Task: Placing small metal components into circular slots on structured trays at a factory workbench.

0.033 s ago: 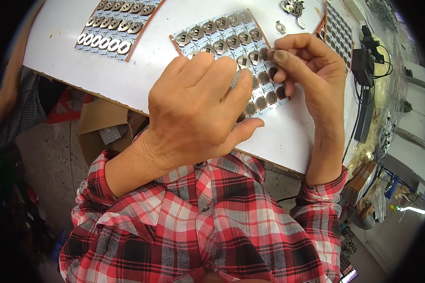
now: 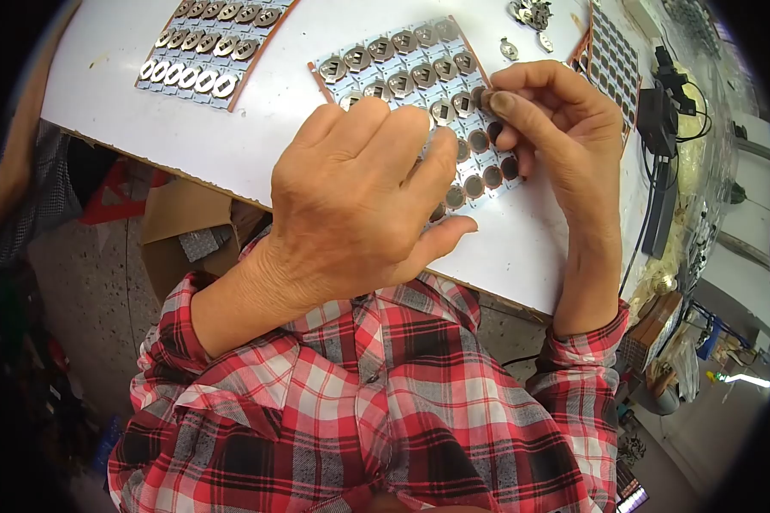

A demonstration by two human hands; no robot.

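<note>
A light-blue circuit board panel (image 2: 416,61) with brown edge strips lies tilted under both hands. Its upper rows carry shiny metal coin-cell clips (image 2: 400,83); the lower rows show dark round discs (image 2: 473,185). My left hand (image 2: 351,197) covers the panel's left and lower middle, fingers curled, thumb stretched toward the near edge. Whatever its folded fingers hold is hidden. My right hand (image 2: 556,120) is at the panel's right edge, thumb and index pinched over a small round piece I cannot make out. Its other fingers curl beside the dark discs.
Another panel with metal clips (image 2: 203,44) lies at the far left. Loose metal clips (image 2: 530,13) are heaped at the far right, near a panel of dark discs (image 2: 614,53). A black power adapter (image 2: 658,121) stands beyond it. A cardboard box (image 2: 184,209) sits below the table edge.
</note>
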